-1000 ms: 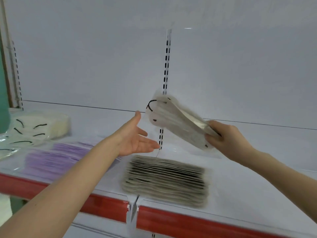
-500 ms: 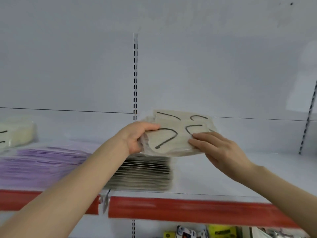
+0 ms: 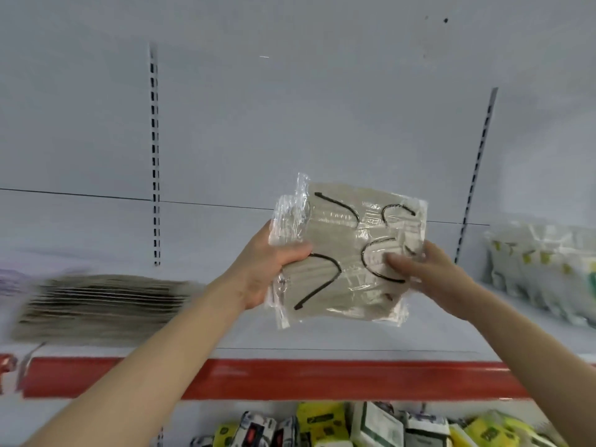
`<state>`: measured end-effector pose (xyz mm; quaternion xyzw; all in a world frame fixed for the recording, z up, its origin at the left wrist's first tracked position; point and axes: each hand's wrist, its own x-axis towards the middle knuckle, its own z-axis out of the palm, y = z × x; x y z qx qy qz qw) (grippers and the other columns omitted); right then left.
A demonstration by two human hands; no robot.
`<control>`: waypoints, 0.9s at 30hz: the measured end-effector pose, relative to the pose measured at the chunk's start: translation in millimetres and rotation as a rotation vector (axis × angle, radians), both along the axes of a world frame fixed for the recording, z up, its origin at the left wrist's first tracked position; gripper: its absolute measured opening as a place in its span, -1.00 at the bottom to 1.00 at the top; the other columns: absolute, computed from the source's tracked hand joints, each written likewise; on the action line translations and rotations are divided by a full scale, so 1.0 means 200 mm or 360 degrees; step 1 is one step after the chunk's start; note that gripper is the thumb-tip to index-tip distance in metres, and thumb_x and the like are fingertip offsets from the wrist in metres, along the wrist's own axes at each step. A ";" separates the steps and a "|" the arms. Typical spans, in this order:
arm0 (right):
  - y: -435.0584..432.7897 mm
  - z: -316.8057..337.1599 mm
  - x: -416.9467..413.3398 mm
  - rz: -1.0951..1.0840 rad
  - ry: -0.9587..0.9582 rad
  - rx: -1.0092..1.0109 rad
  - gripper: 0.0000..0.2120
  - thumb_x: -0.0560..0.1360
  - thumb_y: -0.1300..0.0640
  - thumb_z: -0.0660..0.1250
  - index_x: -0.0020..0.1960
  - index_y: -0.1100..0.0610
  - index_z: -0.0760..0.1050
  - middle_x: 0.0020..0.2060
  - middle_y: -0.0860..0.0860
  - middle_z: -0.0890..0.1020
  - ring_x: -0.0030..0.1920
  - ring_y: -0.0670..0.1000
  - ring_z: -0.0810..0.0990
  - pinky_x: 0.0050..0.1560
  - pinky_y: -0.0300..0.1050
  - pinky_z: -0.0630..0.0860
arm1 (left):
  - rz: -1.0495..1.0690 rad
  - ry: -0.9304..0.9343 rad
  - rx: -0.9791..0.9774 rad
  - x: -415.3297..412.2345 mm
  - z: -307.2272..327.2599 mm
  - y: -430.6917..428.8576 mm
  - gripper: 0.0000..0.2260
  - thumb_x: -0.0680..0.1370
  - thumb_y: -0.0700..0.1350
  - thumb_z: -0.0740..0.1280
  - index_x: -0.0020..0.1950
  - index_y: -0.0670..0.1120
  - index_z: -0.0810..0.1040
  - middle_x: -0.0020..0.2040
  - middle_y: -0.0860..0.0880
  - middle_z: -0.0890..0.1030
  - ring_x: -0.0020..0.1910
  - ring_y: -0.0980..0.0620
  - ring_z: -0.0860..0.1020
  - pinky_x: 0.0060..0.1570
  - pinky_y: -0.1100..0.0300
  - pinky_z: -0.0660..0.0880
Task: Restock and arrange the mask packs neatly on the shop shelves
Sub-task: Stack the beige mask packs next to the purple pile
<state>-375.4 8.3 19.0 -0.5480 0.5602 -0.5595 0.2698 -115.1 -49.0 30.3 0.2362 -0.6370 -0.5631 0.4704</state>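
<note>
your left hand (image 3: 267,269) grips mask pack (image 3: 348,253) at left edge, right hand (image 3: 429,279) pinches right edge. pack held mid-frame above shelf (image 3: 354,337). bare shelf under it, between beige stack (image 3: 103,304) at left and white packs (image 3: 545,269) at right. yellow packs (image 3: 371,427) on lower shelf at frame bottom.

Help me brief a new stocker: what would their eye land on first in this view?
First, the clear-wrapped pack of beige masks with black ear loops, held up mid-frame before the white back panel, the left hand gripping its left edge and the right hand its lower right side. Next, the stack of similar beige packs lying on the shelf to the left, and the red front strip below.
</note>
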 end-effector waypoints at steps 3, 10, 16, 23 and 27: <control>0.03 -0.05 -0.12 0.0174 -0.0142 0.0003 -0.05 -0.13 -0.17 0.66 0.14 0.23 0.48 -0.08 0.12 0.69 -0.07 0.09 0.68 -0.09 0.04 0.63 | 0.0038 -0.0042 -0.0124 -0.14 -0.06 0.01 -0.58 0.46 -0.28 0.39 0.28 -0.03 0.44 0.04 -0.04 0.65 0.03 0.00 0.63 0.12 0.08 0.53; 0.07 -0.10 -0.27 0.0068 -0.0229 -0.0300 -0.44 0.18 0.01 0.56 0.12 0.12 0.50 -0.01 0.07 0.68 0.02 0.08 0.66 -0.01 -0.04 0.60 | 0.0362 -0.0223 -0.0399 -0.29 -0.16 0.02 -0.55 0.40 -0.11 0.48 0.19 0.13 0.38 0.05 0.19 0.56 -0.02 0.28 0.55 -0.16 0.46 0.50; 0.09 -0.17 -0.28 0.0081 -0.0073 -0.0019 -0.47 0.37 0.20 0.45 0.27 -0.07 0.37 0.14 0.04 0.53 0.13 -0.06 0.54 0.07 -0.03 0.47 | 0.0372 -0.0463 -0.0251 -0.29 -0.23 -0.01 -0.22 0.37 -0.11 0.52 0.45 0.13 0.16 0.48 -0.01 0.21 0.46 0.07 0.18 0.20 0.28 0.23; 0.05 -0.15 -0.27 -0.0155 -0.0165 -0.0148 -0.46 0.39 0.32 0.43 0.32 0.16 0.37 -0.04 0.01 0.61 -0.09 -0.08 0.60 -0.14 -0.28 0.49 | 0.0529 -0.0341 -0.0319 -0.32 -0.20 -0.03 -0.26 0.41 -0.23 0.46 0.47 0.10 0.17 0.23 0.04 0.33 0.24 0.22 0.23 0.15 0.26 0.23; 0.06 -0.15 -0.27 -0.0061 -0.0065 0.0069 -0.42 0.35 0.19 0.48 0.31 0.10 0.36 0.12 0.06 0.55 0.10 0.02 0.57 0.15 -0.06 0.49 | 0.0452 -0.0441 -0.0160 -0.30 -0.21 -0.05 -0.24 0.40 -0.20 0.48 0.48 0.03 0.13 0.20 0.07 0.28 0.17 0.20 0.30 0.14 0.31 0.26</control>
